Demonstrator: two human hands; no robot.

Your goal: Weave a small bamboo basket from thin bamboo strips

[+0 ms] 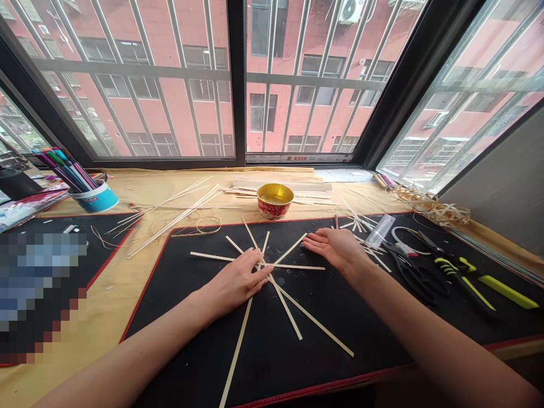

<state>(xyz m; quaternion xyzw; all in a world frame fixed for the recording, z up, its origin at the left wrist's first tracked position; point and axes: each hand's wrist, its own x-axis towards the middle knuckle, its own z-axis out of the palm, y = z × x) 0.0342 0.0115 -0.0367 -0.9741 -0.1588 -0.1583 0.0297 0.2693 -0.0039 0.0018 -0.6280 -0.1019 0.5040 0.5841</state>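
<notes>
On a black desk mat (263, 362) with red edging, seen from the head camera, the left hand (238, 277) rests flat across the crossing of thin bamboo strips (314, 321) laid in a star, while the open, empty right hand (334, 248) lies just beside them, near black-handled scissors (414, 275).

The left hand (238, 277) rests on crossed bamboo strips (289, 309); the right hand (334, 248) lies flat on the black mat (178, 340), just beside them.
</notes>
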